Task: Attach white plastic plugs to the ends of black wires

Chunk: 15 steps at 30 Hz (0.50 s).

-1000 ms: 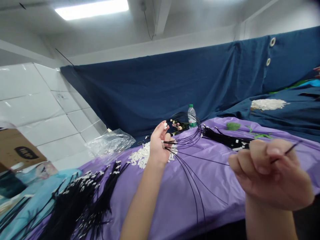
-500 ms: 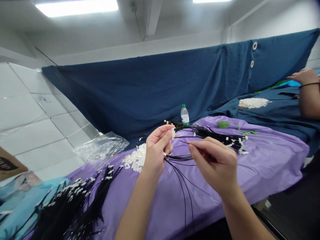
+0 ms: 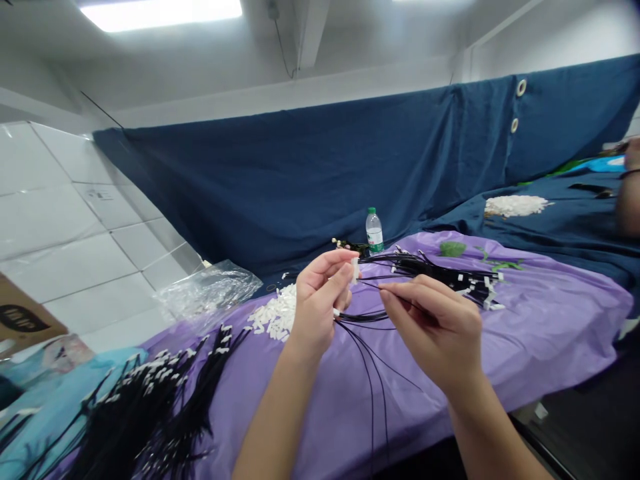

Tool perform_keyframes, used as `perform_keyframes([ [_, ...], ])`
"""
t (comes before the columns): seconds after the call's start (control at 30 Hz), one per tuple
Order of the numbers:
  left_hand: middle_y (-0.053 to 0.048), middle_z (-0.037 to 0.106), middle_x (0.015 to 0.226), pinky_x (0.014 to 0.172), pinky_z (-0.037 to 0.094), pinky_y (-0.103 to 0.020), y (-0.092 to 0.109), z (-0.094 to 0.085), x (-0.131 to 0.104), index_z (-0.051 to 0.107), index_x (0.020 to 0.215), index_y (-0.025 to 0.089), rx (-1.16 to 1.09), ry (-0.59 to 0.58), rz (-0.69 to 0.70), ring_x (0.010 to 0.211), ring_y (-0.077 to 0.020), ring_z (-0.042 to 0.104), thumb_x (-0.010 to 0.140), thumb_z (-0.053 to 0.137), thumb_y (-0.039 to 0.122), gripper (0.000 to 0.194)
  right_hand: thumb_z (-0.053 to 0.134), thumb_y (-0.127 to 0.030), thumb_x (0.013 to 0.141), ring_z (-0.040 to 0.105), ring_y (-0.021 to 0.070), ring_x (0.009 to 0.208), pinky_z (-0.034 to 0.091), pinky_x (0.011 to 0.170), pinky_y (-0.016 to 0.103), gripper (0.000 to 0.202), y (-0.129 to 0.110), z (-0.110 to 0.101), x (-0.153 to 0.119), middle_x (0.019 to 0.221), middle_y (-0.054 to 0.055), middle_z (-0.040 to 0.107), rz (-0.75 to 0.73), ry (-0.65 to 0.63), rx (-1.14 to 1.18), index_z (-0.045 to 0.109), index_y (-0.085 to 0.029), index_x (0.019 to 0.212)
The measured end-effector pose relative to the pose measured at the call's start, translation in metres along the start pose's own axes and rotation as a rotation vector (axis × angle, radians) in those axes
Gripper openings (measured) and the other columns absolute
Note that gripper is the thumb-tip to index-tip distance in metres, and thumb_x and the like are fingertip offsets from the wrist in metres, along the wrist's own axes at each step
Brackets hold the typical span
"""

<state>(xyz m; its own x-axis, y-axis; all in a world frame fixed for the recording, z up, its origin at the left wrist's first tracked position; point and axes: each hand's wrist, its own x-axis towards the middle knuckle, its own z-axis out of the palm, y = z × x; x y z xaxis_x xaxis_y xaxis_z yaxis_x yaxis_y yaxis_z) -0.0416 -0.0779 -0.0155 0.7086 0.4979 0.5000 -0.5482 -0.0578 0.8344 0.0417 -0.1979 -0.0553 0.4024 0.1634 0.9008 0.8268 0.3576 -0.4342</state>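
Observation:
Between thumb and fingers my left hand point(image 3: 320, 300) pinches a small white connector point(image 3: 355, 269), held upright. Several black wires point(image 3: 367, 317) with a white end also run out from under its lower fingers, some hanging down over the purple cover. My right hand point(image 3: 433, 327), closed in a pinch, grips a thin black wire whose tip points at the connector; whether it touches is too small to tell. Behind my right hand lies a bundle of black wires with white connectors point(image 3: 487, 290). A pile of white connectors point(image 3: 275, 313) sits left of my left hand.
Wire bundles point(image 3: 135, 407) lie at the lower left on the purple cover point(image 3: 550, 320), near a clear plastic bag point(image 3: 210, 290). A bottle point(image 3: 374, 232) stands behind my hands. At the far right are a white pile point(image 3: 517, 205) and another person's blurred arm point(image 3: 631, 193).
The view has shifted slightly, so the scene sits a little further right. The other person's arm has moved towards the right edge. Both my hands keep nearly the same pose and hold.

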Motion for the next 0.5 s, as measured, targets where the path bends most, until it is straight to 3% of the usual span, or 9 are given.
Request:
perform_keyframes([
  [0.33,0.001,0.055,0.067,0.039,0.019,-0.020,0.002,0.010,-0.007,0.072,0.090,0.018,0.188,0.098,0.122,0.041,-0.0004,0.033,0.077,0.073,0.030,0.018,0.066,-0.004,0.079,0.042,0.0048,0.052,0.034,0.045,0.020,0.012,-0.005,0.005,0.001,0.064,-0.002,0.051,-0.067,0.030,-0.019,0.069,-0.014,0.085],
  [0.5,0.002,0.053,0.065,0.039,0.019,-0.021,0.003,0.015,-0.009,0.072,0.087,0.018,0.174,0.147,0.100,0.040,-0.0010,0.032,0.075,0.074,0.030,0.018,0.064,-0.004,0.080,0.045,0.0061,0.054,0.036,0.046,0.020,0.014,-0.005,0.009,-0.001,0.065,-0.002,0.052,-0.069,0.043,-0.028,0.068,-0.016,0.085],
])
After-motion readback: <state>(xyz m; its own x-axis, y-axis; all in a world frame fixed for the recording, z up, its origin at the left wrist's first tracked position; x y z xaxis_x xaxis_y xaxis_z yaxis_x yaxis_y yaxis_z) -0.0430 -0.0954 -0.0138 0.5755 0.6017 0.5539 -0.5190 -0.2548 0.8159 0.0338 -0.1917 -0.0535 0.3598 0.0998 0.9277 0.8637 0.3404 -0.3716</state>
